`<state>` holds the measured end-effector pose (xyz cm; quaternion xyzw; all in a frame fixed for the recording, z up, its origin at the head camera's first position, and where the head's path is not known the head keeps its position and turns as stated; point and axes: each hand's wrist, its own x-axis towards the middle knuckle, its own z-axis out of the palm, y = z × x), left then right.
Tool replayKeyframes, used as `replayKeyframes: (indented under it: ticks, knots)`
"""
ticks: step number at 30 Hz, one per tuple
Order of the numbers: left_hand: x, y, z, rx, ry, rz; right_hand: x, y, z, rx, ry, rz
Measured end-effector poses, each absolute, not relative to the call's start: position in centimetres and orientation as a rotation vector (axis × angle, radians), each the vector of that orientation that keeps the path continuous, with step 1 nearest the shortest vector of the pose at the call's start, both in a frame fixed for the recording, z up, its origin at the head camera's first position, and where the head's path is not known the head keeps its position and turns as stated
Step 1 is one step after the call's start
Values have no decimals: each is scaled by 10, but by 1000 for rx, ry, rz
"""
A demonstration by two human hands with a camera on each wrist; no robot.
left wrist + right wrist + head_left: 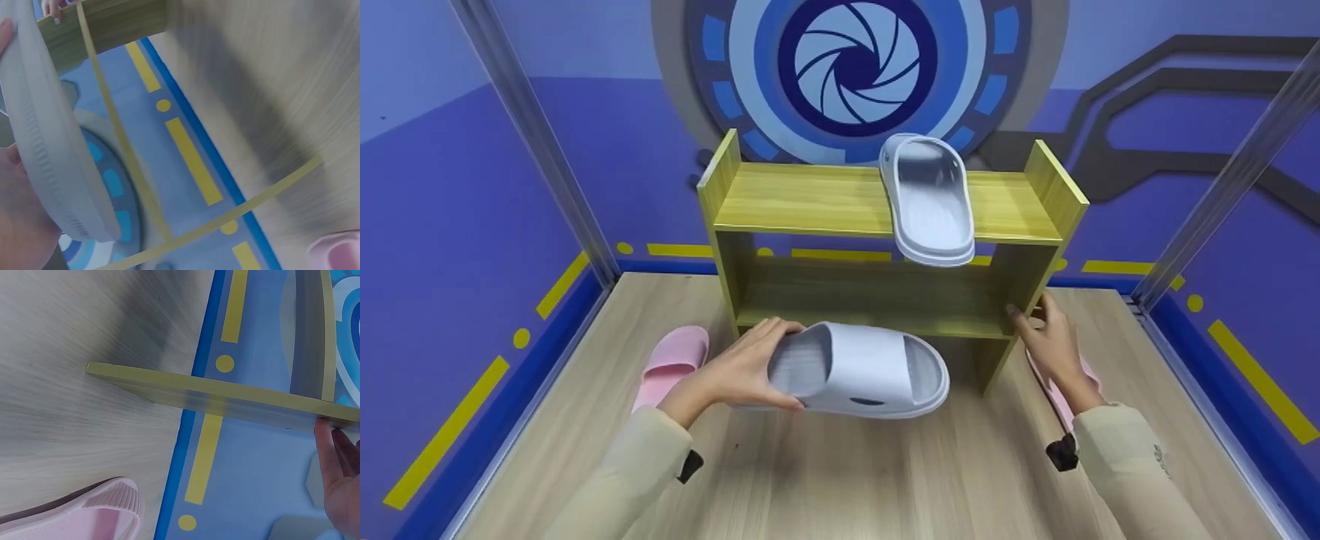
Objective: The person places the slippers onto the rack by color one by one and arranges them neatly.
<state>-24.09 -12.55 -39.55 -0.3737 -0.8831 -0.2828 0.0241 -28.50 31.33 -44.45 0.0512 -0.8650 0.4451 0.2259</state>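
My left hand grips a grey slide sandal by its heel end, fingers over the top and thumb along the near side. The sandal is held sideways in front of a wooden shoe rack, its toe to the right; its sole edge shows in the left wrist view. My right hand holds the rack's right side panel near the middle board, fingers against the outer face. A second grey slide lies on the top board, toe end away and overhanging the front edge.
A pink slipper lies on the wooden floor board left of the rack. Another pink slipper lies to the right, partly behind my right arm. Blue patterned walls close in the back and sides.
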Motion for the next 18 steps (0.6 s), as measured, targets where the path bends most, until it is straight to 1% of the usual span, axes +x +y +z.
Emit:
replayKeyframes:
  ticks: [18]
  knots:
    - [-247,-150,-328,-1146,-2732,-850,-285,314,-445,143,-2388,1230]
